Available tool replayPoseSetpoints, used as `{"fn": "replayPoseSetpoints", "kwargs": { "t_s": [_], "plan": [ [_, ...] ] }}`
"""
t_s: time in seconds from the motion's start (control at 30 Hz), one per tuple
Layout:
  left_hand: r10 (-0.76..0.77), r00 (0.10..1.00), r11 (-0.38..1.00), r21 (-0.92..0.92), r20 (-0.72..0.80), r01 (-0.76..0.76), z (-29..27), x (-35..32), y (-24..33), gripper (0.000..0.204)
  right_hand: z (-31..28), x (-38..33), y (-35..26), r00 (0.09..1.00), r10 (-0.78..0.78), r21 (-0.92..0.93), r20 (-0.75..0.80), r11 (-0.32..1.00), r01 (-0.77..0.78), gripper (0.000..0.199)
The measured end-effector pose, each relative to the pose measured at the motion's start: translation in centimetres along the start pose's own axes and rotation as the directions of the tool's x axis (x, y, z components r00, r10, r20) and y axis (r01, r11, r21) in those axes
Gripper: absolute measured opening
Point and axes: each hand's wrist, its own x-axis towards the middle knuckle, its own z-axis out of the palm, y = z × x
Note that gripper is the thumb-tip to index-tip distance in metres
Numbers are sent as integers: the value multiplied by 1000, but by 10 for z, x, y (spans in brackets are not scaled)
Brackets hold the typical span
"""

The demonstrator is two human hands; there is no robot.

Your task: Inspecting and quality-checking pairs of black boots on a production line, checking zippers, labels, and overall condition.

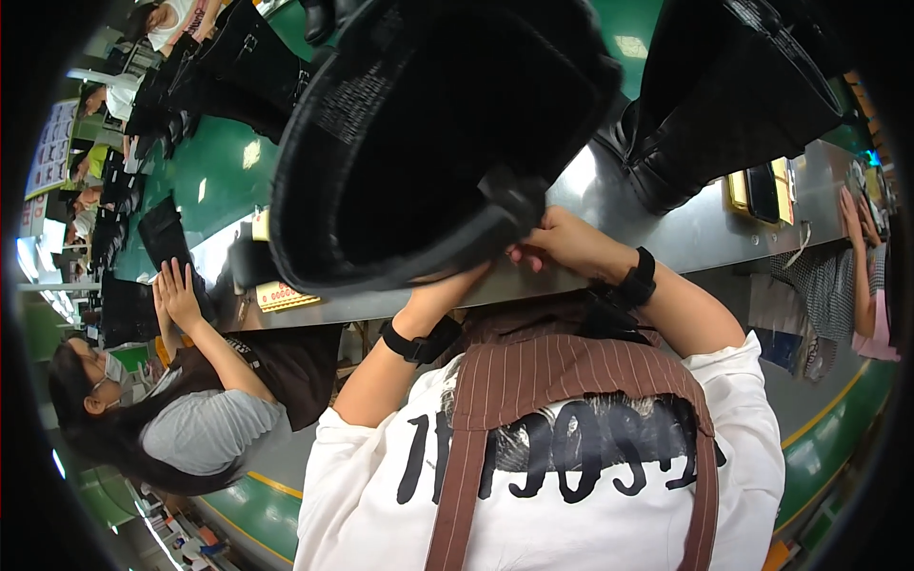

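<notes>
A tall black boot (433, 271) looms close in the middle, its wide shaft opening turned up toward me and its dark inside showing. Near the right end of its rim, a loose black flap (514, 195) is smeared by motion. My right hand (571, 240) is closed at the rim's near right edge, thumb and fingers pinching the boot there. Below the near rim, my left hand (452, 288) reaches under the shaft, and the leather hides most of its fingers. Black bands circle both my wrists.
A metal bench edge (381, 303) runs across in front of me, with a green surface (228, 181) beyond. Other black boots (724, 105) stand at right and far left. Yellow trays (286, 297) sit near the bench edge. A co-worker (209, 419) works at left; another person's hands (860, 217) show at right.
</notes>
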Motion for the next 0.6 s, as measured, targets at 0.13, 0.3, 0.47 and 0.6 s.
{"fn": "replayPoseSetpoints", "kwargs": {
  "t_s": [0.13, 0.3, 0.47, 0.6],
  "plan": [
    [-143, 990, 939, -317, -15, 131, 3, 8, -9, 28, 10, -11, -25, 987, -145, -107, -69, 985, 137, 27],
    [-13, 1000, 977, -214, -15, 9, 4, 18, -10, 42, 36, -59, -93, 864, -503, -29, -32, 865, 502, 33],
    [-32, 999, 969, -245, 34, 40, -5, 17, 1, 51, 64, -97, -152, 768, -641, -10, 24, 768, 641, 33],
    [-121, 985, 946, -286, 124, 152, -1, 21, 4, 55, 74, -94, -172, 617, -779, -523, 106, 485, 701, 25]
  ]
}}
